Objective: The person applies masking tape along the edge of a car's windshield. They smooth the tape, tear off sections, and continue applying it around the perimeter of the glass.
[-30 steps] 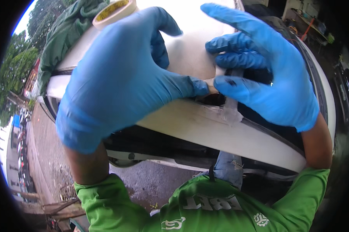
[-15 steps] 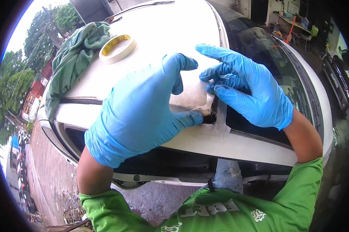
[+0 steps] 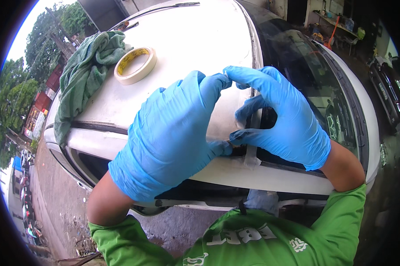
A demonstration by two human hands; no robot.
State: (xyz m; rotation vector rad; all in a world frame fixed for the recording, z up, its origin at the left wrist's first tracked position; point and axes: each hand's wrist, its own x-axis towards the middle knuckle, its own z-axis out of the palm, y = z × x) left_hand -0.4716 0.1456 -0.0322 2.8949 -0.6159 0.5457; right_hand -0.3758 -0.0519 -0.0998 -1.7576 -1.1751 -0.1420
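Note:
Both hands wear blue gloves and hover over the white roof edge of a car [image 3: 191, 35]. My left hand [image 3: 169, 128] is curved, its index fingertip and thumb tip bent inward to meet those of the other hand. My right hand [image 3: 284, 113] curls in from the other side, thumb and index finger forming an arch, another finger bent between them. A tiny pale bit shows at the index tips and a brownish edge at the thumb tips; what they pinch is too small to make out. Below lies a greyish patch on the roof [image 3: 220, 117], beside a taped strip [image 3: 251, 155].
A roll of masking tape [image 3: 146, 68] lies on the roof beside a crumpled green towel [image 3: 82, 73]. The dark rear glass [image 3: 315, 84] is to the right. Behind, a cluttered workbench [image 3: 337, 26] stands at the far right, and paved ground [image 3: 58, 195] is at the lower left.
My hands have come together: the fingertips and thumb tips, apart before, now meet. The left hand has shifted right, and the right hand has turned, widening its thumb-to-index arch.

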